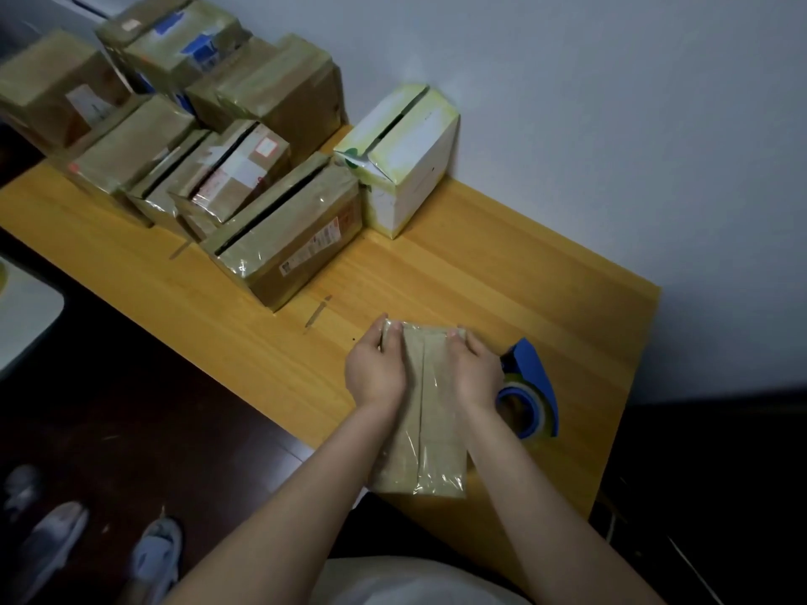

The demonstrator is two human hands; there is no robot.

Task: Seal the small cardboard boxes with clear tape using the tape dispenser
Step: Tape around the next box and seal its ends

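Head view: the person stands at a wooden bench (pixel 502 264) with both hands on a long brown cardboard box (pixel 432 438) that lies lengthwise in front of them. Its near end reaches the bench's front edge. The left grip (pixel 375 369) and right grip (pixel 476 369) each lie on one top flap, fingertips curled over the far end, so both are closed around the box, pressing the flaps together. A dark seam runs down the middle between them. Glossy film catches the light on the surface, but I cannot tell whether that seam is taped over yet.

The blue tape dispenser (pixel 532 382) sits just beside the box on the right, partly hidden behind the right wrist. Further back are a pile of wrapped brown boxes (pixel 279 242) and a white box (pixel 406 168) whose top flaps stand apart.

The likely trouble comes when one grip leaves for the dispenser. The flaps could then spring up and the seam gape. With only one hand steadying it, the box could swivel or slide off the front edge. The right forearm is close enough to knock the dispenser sideways. Tape laid over wrinkled film may bubble and not stick.
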